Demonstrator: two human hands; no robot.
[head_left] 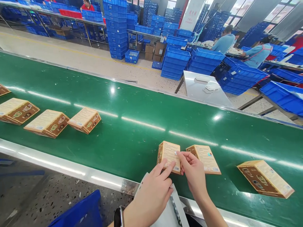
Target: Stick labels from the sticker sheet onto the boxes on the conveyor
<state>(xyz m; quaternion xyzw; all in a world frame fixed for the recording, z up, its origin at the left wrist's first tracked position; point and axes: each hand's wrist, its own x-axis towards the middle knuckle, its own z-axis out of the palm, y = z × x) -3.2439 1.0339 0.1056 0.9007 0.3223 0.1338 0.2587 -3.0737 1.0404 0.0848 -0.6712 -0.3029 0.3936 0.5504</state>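
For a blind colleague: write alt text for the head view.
Bare left hand and right hand touch a cream-and-brown cardboard box on a glossy green surface; similar boxes lie to both sides. Stacked blue plastic crates stand beyond.

The belt (132, 138) is showing a smooth, glossy green surface, throwing back the ceiling lights in long white streaks. Its edge rail (94, 175) is gleaming like bare, polished metal. The boxes (82, 119) are looking like printed card, smooth and fairly matt, one sticker (209, 154) flashing iridescent. The stacked crates (175, 63) are appearing as blue plastic with a slight sheen, and the speckled floor (28, 195) is looking like hard, stony terrazzo.
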